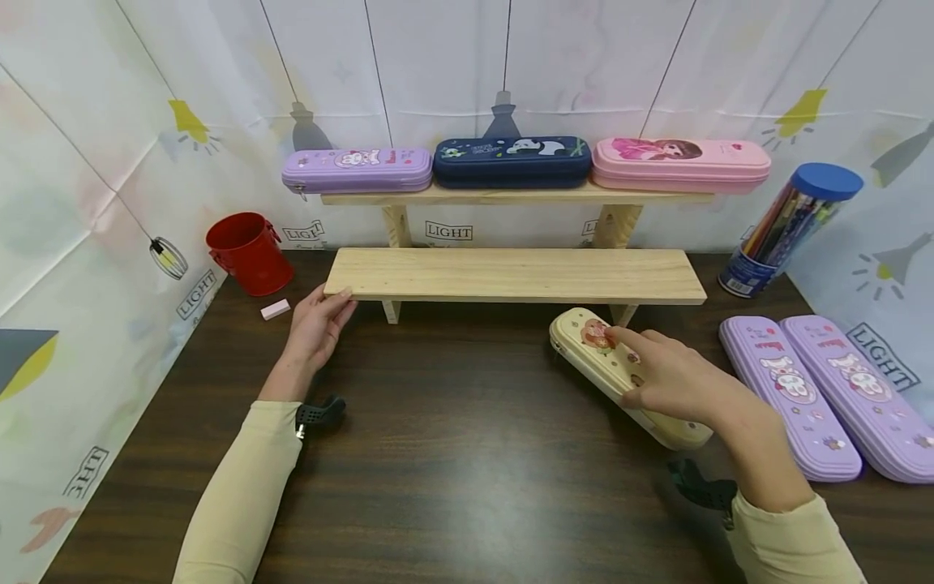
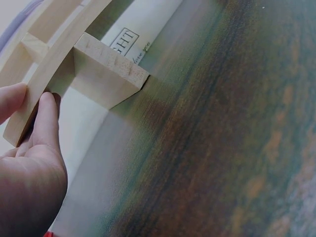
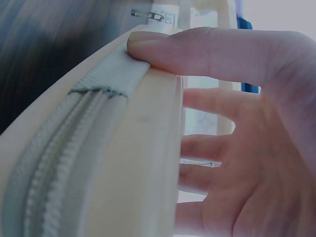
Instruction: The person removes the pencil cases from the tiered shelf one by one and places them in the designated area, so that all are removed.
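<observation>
My left hand (image 1: 314,328) holds the left end of the lower board of a pale wooden two-tier shelf (image 1: 511,274). In the left wrist view its thumb lies on one face of the board and its fingers on the other. My right hand (image 1: 679,377) grips a cream zippered pencil case (image 1: 584,345) with printed figures on its lid, in front of the shelf's right part. In the right wrist view the thumb (image 3: 163,52) presses the zipper side (image 3: 64,148), with the fingers along another face. Whether the case touches the table cannot be told.
Purple (image 1: 357,170), navy (image 1: 513,162) and pink (image 1: 679,165) pencil cases stand on the upper tier. Two lilac cases (image 1: 788,389) lie at right, near a blue-lidded pencil tub (image 1: 791,227). A red bucket (image 1: 250,255) and pink eraser (image 1: 275,309) are at left on the dark table (image 1: 452,487).
</observation>
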Available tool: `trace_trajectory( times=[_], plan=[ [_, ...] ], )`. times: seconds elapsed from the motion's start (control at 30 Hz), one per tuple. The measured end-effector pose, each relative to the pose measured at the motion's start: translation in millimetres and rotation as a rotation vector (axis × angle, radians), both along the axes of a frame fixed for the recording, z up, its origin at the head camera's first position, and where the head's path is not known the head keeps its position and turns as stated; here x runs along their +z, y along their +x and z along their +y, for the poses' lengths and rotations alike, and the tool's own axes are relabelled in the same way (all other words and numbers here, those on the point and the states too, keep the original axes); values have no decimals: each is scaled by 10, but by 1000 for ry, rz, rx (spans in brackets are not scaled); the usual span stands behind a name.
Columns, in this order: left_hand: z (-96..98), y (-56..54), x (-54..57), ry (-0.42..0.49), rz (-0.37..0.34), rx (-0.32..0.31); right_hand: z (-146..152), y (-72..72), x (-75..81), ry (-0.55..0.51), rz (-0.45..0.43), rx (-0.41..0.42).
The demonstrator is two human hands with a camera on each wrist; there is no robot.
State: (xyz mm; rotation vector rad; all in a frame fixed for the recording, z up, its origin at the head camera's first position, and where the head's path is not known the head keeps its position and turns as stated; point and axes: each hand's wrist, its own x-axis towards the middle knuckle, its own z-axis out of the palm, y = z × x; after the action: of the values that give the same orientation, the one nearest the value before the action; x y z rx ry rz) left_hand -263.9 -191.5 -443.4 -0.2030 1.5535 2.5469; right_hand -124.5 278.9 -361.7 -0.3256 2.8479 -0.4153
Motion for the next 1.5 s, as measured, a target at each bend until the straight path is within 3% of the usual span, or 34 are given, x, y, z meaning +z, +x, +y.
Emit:
trace_trajectory(
  times=[0.47, 0.93, 1.2, 1.5],
  plan=[
    [-22, 1, 3, 19, -7, -14, 231, 117, -51, 63, -25, -86],
    [9, 1, -4, 15, 12, -17, 610, 188, -4, 50, -63, -141],
    [-19, 11, -9, 26, 5, -16, 738, 171, -69, 85, -70, -219],
    [-8, 6, -21, 12, 20, -15, 812, 184, -97, 104, -100, -246]
  ],
)
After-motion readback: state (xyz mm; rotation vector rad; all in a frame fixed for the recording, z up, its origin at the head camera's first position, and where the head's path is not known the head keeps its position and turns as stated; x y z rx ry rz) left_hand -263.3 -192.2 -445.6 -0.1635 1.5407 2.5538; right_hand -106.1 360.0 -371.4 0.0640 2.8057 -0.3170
